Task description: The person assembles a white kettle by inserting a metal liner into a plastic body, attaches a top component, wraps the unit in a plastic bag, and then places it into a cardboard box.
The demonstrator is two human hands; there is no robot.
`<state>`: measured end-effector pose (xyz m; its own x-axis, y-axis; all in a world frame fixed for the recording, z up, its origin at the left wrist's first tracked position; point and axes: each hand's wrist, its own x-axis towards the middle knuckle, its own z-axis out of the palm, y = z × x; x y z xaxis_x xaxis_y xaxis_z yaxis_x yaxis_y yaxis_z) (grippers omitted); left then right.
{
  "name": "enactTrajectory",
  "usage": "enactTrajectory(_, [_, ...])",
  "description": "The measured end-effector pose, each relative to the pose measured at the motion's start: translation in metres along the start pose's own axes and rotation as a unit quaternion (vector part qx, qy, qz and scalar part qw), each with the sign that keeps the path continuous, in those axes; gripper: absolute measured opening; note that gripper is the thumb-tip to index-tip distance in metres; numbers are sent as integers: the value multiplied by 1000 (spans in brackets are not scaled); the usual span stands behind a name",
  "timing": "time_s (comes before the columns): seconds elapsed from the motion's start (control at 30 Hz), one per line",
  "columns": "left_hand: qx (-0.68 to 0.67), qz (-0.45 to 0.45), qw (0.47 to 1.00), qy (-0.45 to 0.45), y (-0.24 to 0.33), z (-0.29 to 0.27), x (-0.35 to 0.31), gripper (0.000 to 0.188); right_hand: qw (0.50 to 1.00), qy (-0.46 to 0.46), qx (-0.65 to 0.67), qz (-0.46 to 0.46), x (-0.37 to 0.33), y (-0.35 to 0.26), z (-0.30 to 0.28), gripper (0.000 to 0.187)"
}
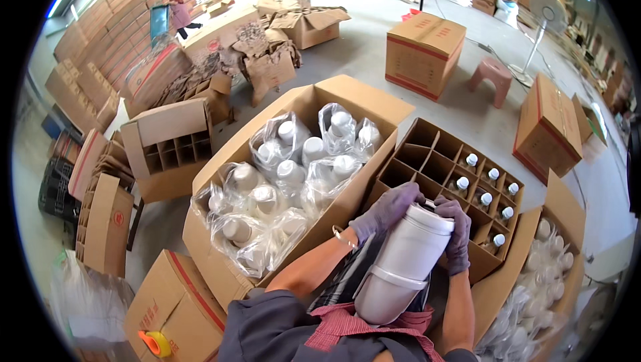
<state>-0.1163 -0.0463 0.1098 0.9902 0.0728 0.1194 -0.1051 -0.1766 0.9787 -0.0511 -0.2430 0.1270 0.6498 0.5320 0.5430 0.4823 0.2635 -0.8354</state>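
A large pale-grey cylinder with a raised band, looking like a thermos or canister [406, 255], leans against my lap. My gloved left hand [389, 212] is closed at the left of its upper end, and my gloved right hand [456, 234] grips the right side of that end. Small dark parts show between my fingers there; I cannot make them out. Just beyond my hands stands a divided carton [427, 173]. Several clear bottles with white caps [462, 183] fill compartments on its right, while those at its far left hold nothing.
Left of my hands, a big open carton [364, 95] holds white-capped bottles in plastic bags [264, 198]. Another open carton [567, 218] with clear bottles stands at right. A tape roll [155, 343] lies on a closed box. Beyond are a pink stool [491, 76], a fan [547, 11] and two people.
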Motion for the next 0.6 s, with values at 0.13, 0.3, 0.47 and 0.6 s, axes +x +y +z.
enactTrajectory(0.13, [414, 98, 901, 84, 75, 33, -40, 31, 930, 37, 365, 32, -27, 108, 2, 36])
enactTrajectory(0.3, [306, 78, 945, 86, 57, 29, -39, 34, 928, 11, 356, 108, -12, 56, 7, 39])
enactTrajectory(0.47, [-158, -6, 987, -24, -25, 4, -15, 34, 967, -74, -242, -14, -3, -76, 3, 30])
enactTrajectory(0.6, [-418, -102, 895, -117, -22, 49, -58, 34, 962, -151, -223, -50, -6, -128, -19, 47])
